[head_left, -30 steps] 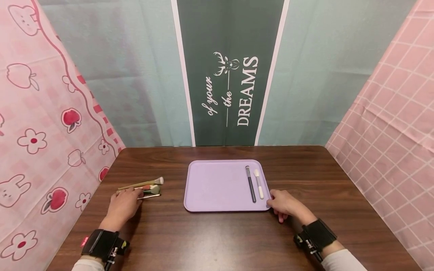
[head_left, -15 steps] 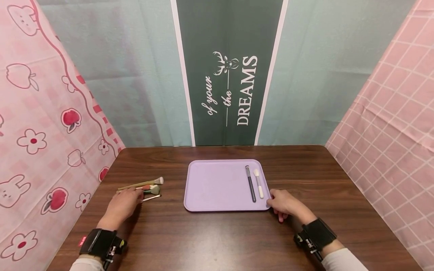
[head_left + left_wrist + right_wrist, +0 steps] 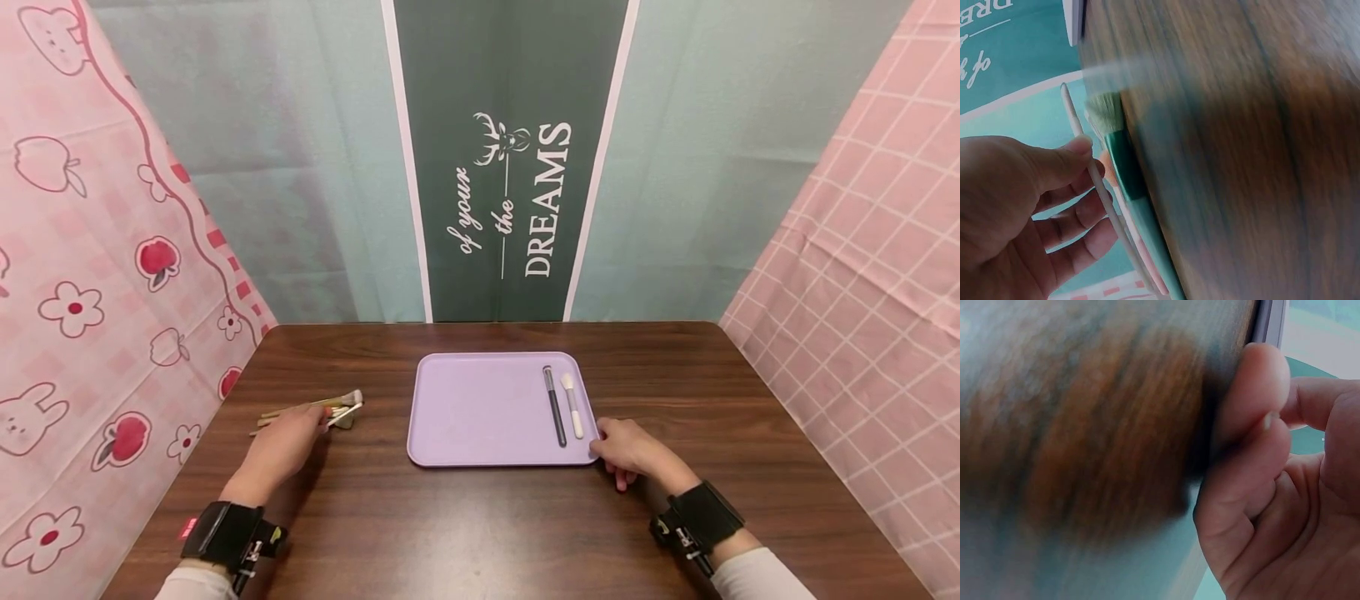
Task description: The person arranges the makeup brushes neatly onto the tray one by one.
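My left hand (image 3: 285,442) pinches a slim white-handled makeup brush (image 3: 1102,187) between thumb and index finger, the other fingers loosely bent. Tilted, the brush is raised just over a small group of makeup brushes. Among these are a green brush (image 3: 1124,164) with a pale bristle head, a pinkish one (image 3: 1134,219) beside it, and a gold-handled one (image 3: 330,403) farther back. At the near right corner of the lilac tray (image 3: 480,408), my right hand (image 3: 630,450) grips the rim. A black-handled brush (image 3: 556,408) and a white brush (image 3: 573,408) lie side by side on the tray's right part.
The brown wooden table (image 3: 465,533) carries everything. A pink patterned cloth (image 3: 90,333) hangs on the left, a pink checked cloth (image 3: 855,333) on the right, and a green and teal curtain (image 3: 502,50) behind.
My left hand has lifted the slim white brush off the table, shifting slightly right and up; the brush now tilts over the others. The right hand and tray stay put.
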The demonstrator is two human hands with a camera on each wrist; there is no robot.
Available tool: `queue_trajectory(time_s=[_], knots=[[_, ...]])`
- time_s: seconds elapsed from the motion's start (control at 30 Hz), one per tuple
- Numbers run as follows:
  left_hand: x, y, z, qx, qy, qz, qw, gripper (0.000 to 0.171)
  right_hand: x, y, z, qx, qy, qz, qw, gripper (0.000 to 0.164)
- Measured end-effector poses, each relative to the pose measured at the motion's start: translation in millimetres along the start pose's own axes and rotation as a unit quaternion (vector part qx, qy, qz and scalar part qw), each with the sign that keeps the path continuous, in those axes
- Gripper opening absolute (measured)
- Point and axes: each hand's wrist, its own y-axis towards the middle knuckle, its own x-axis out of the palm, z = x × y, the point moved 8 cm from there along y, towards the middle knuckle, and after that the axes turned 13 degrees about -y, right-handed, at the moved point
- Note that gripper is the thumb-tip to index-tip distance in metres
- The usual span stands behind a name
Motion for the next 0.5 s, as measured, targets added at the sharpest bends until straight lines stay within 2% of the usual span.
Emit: queue_trajectory(time_s=[0.2,0.4,0.5], knots=[[3.1,4.1,6.1,-0.014,0.013,-0.010,0.9998,0.014,0.3,0.1,-0.4,0.000,0.000,-0.001,1.000,0.008],[11.0,10.1,6.7,-0.065,-0.018,-0.039,0.9970,0.014,0.1,0.6,0.4,0.003,-0.002,0.002,1.000,0.009],[12.2,13.0,9.0,-0.084,-0.040,-0.036,0.9949,0.014,0.3,1.0,0.9,0.004,-0.002,0.002,1.000,0.009]])
